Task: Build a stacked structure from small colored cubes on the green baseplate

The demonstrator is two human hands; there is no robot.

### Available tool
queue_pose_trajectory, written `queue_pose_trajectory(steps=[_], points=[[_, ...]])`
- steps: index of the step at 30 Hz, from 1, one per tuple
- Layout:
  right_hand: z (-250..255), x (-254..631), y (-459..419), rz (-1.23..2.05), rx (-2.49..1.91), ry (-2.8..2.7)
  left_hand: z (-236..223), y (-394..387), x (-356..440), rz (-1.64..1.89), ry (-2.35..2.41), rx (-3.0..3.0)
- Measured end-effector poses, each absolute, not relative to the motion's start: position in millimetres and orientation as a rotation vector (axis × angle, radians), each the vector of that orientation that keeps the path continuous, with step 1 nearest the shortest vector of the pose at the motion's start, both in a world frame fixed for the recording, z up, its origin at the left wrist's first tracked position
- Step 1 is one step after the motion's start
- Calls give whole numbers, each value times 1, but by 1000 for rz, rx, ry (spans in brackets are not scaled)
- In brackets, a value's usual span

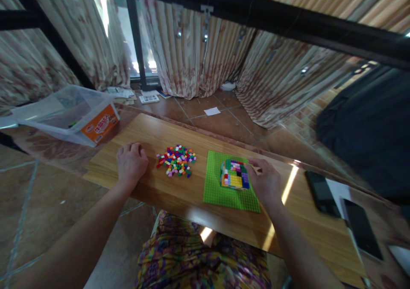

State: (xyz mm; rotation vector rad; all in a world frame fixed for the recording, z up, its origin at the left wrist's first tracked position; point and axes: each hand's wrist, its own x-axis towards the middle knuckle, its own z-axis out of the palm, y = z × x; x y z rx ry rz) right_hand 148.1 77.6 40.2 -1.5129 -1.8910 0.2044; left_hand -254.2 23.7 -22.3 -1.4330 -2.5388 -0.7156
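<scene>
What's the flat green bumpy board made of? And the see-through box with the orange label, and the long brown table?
The flat green studded board looks like moulded plastic: even rows of little studs. The clear, open-topped box seems to be smooth plastic, because things show through its walls. The long light-brown tabletop is wood or a wood-look sheet; its bright reflections suggest a shiny coating.

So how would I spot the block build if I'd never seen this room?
Find the wooden table; on it lies a flat green studded board. On that board, by the person's right hand, sits the block build. Unlike the loose bricks piled to its left, it is one joined, boxy, many-coloured piece.
</scene>
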Motion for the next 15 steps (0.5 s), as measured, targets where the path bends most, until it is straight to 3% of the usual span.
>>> queue_pose_trajectory(steps=[15], points=[[20,144,88,610,-1630,-1711,-24,24,-256,-697,-2535,-1433]])
